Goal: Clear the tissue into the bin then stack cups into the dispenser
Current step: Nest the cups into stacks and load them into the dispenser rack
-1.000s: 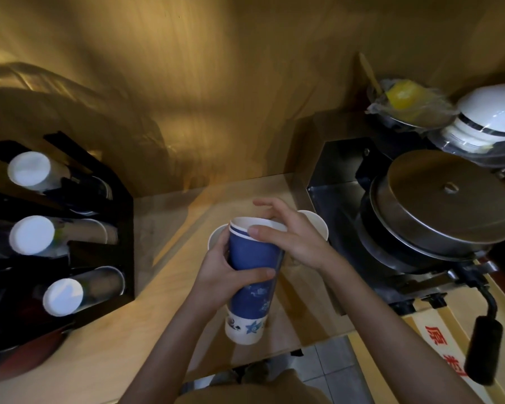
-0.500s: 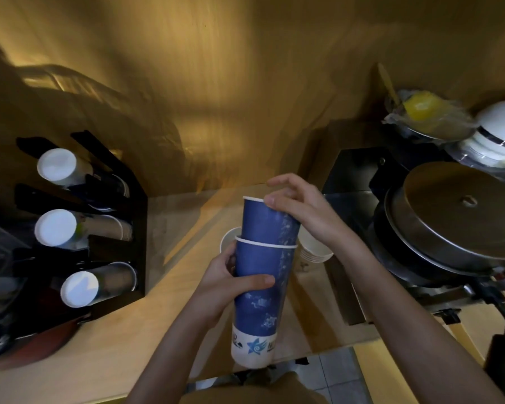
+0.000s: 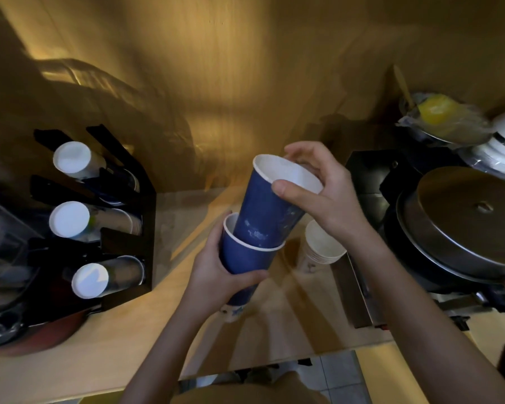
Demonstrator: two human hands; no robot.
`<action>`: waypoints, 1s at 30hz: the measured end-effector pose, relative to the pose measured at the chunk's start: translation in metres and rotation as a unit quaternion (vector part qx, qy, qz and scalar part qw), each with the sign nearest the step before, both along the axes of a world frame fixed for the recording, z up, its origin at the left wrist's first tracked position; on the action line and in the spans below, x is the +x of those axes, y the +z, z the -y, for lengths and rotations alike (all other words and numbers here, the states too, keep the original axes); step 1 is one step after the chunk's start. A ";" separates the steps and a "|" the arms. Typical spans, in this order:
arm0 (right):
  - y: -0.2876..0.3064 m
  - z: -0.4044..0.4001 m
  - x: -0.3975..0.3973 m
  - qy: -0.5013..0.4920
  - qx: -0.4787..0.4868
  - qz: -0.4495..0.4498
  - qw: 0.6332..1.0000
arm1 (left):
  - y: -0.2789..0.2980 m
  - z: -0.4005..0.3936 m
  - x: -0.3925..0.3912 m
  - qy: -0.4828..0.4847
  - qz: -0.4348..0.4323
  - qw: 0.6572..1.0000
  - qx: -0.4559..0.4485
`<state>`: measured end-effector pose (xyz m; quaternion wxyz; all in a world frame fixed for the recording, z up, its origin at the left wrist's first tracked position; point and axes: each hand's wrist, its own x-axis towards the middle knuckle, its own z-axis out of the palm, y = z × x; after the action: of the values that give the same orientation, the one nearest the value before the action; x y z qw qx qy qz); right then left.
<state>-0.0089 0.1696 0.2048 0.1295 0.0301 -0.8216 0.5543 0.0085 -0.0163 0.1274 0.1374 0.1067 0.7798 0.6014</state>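
A: While the camera looks down from the person's head, what are the two hands doing?

B: Both hold blue paper cups above a pale wooden counter (image 3: pixel 123 354). The left hand (image 3: pixel 216 275) is wrapped around the lower blue cup (image 3: pixel 242 258), with the thumb across its front. The right hand (image 3: pixel 318 191) clasps the upper blue cup (image 3: pixel 268 205) at its white rim, thumb on the near side and fingers curled over the far edge.

A: How do the two cups sit together?

B: The upper cup's base is inside the lower cup's mouth, only partly nested, and it tilts to the right. Most of its body stands clear above the lower rim.

A: Where is the dispenser?

B: A black cup dispenser (image 3: pixel 134 223) stands on the counter at the left, well apart from the hands. It has three slanted tubes, each showing a white cup bottom at its near end.

A: Anything else nearby?

B: A stack of white paper cups (image 3: pixel 321 249) stands on the counter just beside the right wrist. Further right sits a round metal lid (image 3: pixel 473 217) on a dark appliance. I cannot see any tissue or bin.
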 end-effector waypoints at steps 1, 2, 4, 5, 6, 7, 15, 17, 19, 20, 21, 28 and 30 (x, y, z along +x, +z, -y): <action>0.005 0.002 0.003 -0.006 -0.002 -0.026 1.000 | 0.005 -0.001 -0.002 0.004 -0.024 1.000 -0.004; 0.011 0.004 0.006 -0.017 -0.011 -0.058 0.998 | 0.010 -0.001 -0.003 0.009 -0.050 0.999 -0.011; 0.025 0.003 0.011 -0.051 -0.042 -0.135 0.989 | 0.020 0.000 -0.009 0.021 -0.098 0.994 -0.035; 0.031 0.001 0.013 -0.068 -0.058 -0.172 0.981 | 0.022 0.002 -0.013 0.030 -0.115 0.992 -0.050; 0.035 -0.003 0.014 -0.083 -0.068 -0.199 0.974 | 0.023 0.004 -0.017 0.042 -0.126 0.989 -0.069; 0.036 -0.007 0.014 -0.097 -0.075 -0.215 0.969 | 0.021 0.007 -0.020 0.058 -0.133 0.985 -0.088; -0.021 -0.005 0.011 -0.159 -0.110 -0.116 0.974 | -0.001 0.034 -0.034 0.145 -0.110 0.972 -0.150; -0.035 -0.003 0.009 -0.169 -0.110 -0.103 0.974 | -0.006 0.040 -0.034 0.151 -0.096 0.972 -0.149; -0.047 0.002 0.009 -0.166 -0.079 -0.078 0.980 | -0.008 0.043 -0.034 0.160 -0.088 0.973 -0.138; -0.054 0.005 0.009 -0.159 -0.057 -0.063 0.984 | -0.007 0.043 -0.034 0.163 -0.087 0.974 -0.133; -0.062 0.009 0.009 -0.149 -0.037 -0.049 0.987 | -0.006 0.043 -0.033 0.165 -0.088 0.974 -0.127; -0.105 0.034 0.009 -0.076 0.069 0.061 0.993 | 0.017 0.032 -0.032 0.171 -0.122 0.975 -0.073; -0.114 0.037 0.008 -0.056 0.107 0.081 0.989 | 0.027 0.029 -0.034 0.169 -0.150 0.973 -0.050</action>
<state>-0.0012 0.1323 0.0908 0.0894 -0.0470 -0.8842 0.4560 -0.0255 -0.0451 0.1541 -0.0797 0.0556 0.8273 0.5533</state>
